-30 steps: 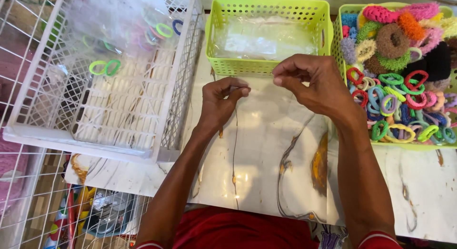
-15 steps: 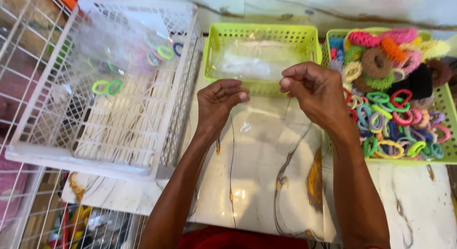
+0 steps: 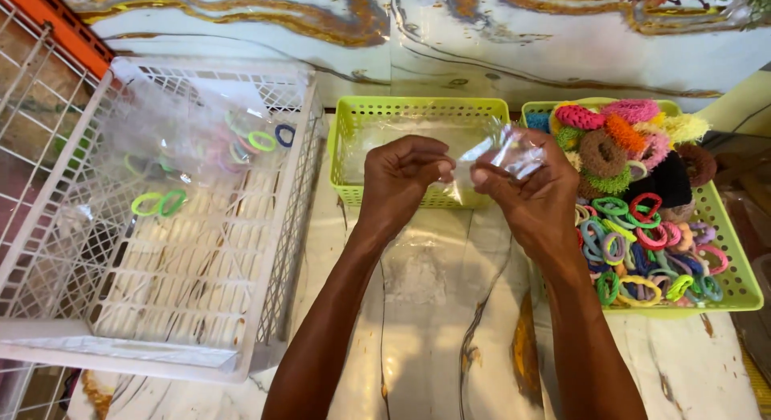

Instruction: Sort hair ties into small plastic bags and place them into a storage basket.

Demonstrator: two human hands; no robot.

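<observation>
Our left hand (image 3: 405,179) and right hand (image 3: 526,191) pinch a clear plastic bag (image 3: 502,151) before the green basket (image 3: 361,115); we'd best rub its mouth open gently.

At the left of the frame stands a white crate (image 3: 265,251); the middle basket (image 3: 353,123) and the right basket (image 3: 727,259) are lime green. The hair ties (image 3: 642,243) at the right are pink, orange, green, blue, yellow and black. The tabletop (image 3: 450,324) is white marble with gold-brown veins, and the small bag (image 3: 506,151) is clear.
</observation>
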